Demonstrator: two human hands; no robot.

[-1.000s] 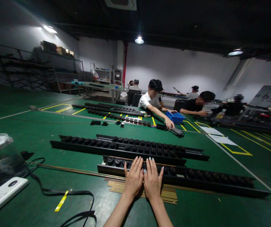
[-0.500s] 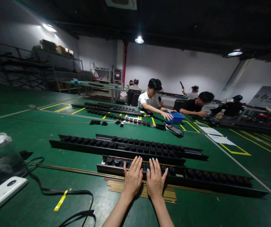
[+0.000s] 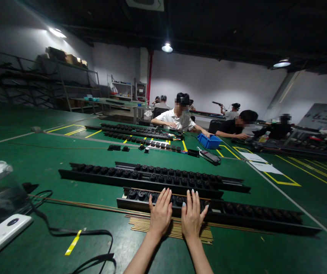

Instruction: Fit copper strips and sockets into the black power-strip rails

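My left hand [image 3: 161, 212] lies flat, palm down, fingers stretched over the nearest long black rail [image 3: 251, 220]. To its right, my right hand [image 3: 192, 216] rests the same way, its thumb apart from the fingers. Black round-topped modules [image 3: 141, 195] sit in a row inside this rail, and the fingertips reach onto them. Beneath both palms is a bundle of thin brass-coloured rods [image 3: 143, 224] on the green table. What the palms touch is partly hidden. Just beyond the hands stand two more black rails [image 3: 100, 175] filled with similar modules.
A blue bin [image 3: 209, 141] is across the table, beside a co-worker's hand. A black handheld device [image 3: 209, 156] lies nearer. At left are a clear plastic container [image 3: 0, 194], a white phone-like object [image 3: 5, 238] and a black strap [image 3: 86, 231]. White papers [image 3: 262, 163] lie at right.
My right hand has slid a little to the right along the rail, widening the space between my hands. My left hand stays put. The co-worker opposite has drawn one hand back from the blue bin.
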